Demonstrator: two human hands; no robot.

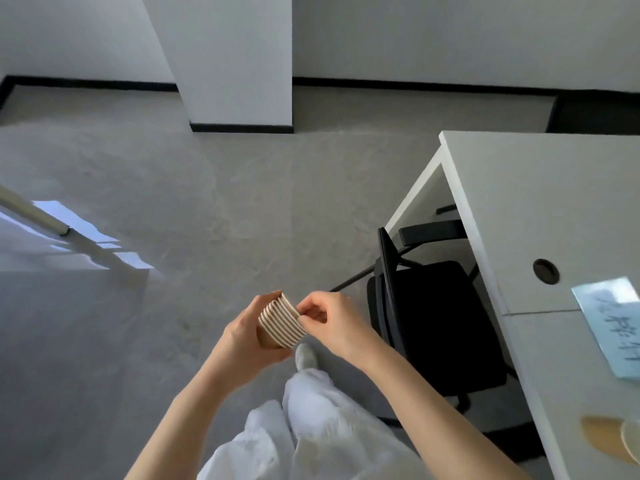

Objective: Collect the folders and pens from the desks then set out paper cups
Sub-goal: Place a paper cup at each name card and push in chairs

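Note:
A nested stack of brown paper cups with white rims (281, 322) lies sideways in my left hand (247, 336), held over the floor in front of me. The fingertips of my right hand (332, 318) pinch the rim of the outermost cup at the stack's right end. One brown paper cup (611, 439) stands on the white desk (540, 209) at the lower right edge of the view, partly cut off. No folders or pens are in sight.
A black office chair (440, 323) is tucked under the desk's left side. A pale blue sheet with handwriting (613, 327) lies on the desk beside a round cable hole (546, 270). A white pillar (239, 64) stands ahead. Grey floor spreads to the left.

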